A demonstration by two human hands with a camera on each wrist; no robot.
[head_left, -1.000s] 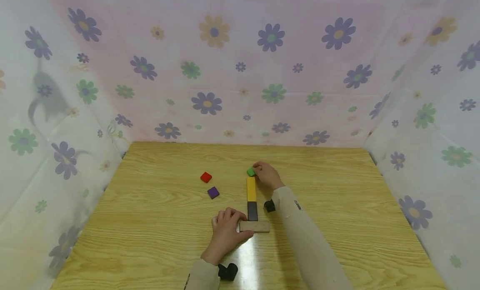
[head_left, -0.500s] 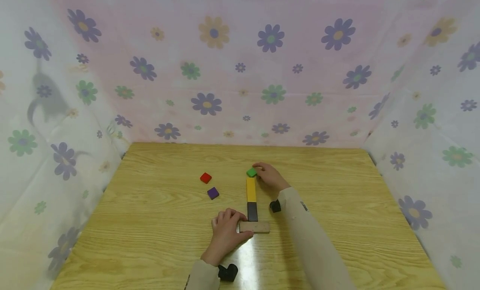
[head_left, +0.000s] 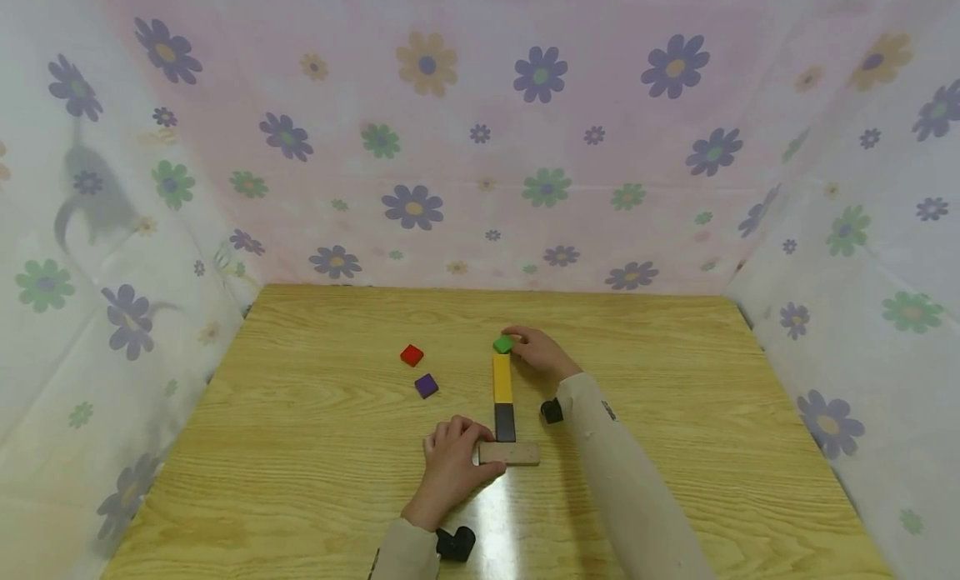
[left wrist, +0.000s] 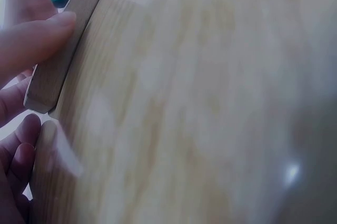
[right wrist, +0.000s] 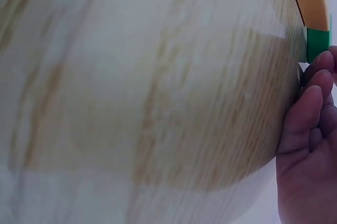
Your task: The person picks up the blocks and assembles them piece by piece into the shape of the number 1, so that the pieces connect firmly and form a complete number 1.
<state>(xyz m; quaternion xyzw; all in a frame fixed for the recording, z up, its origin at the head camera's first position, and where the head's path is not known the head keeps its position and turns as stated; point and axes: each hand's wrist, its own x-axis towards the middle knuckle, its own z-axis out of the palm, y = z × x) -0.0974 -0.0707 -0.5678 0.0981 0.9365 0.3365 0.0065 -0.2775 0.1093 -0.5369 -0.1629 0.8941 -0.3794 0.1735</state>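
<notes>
My left hand (head_left: 452, 463) pinches the left end of a plain wooden block (head_left: 522, 454) between thumb and forefinger; the block lies crosswise on the table. In the left wrist view the thumb rests along the side of this wooden block (left wrist: 63, 63). From its middle a black block (head_left: 506, 422) and a yellow block (head_left: 502, 378) run away in a straight line. At the far end sits a small green block (head_left: 502, 344), turned at an angle. My right hand (head_left: 546, 355) holds it by fingertips, forefinger behind and thumb at its right. The right wrist view shows fingertips against the green block (right wrist: 317, 44).
A red block (head_left: 412, 355) and a purple block (head_left: 427, 386) lie on the wood-grain table (head_left: 315, 447), left of the line. Flower-printed cloth (head_left: 480, 163) encloses the back and both sides. Each wrist carries a black camera mount (head_left: 456, 545).
The right hand and forearm have shifted slightly right, and its forefinger now reaches farther round behind the green block. The left hand and the other blocks have stayed put.
</notes>
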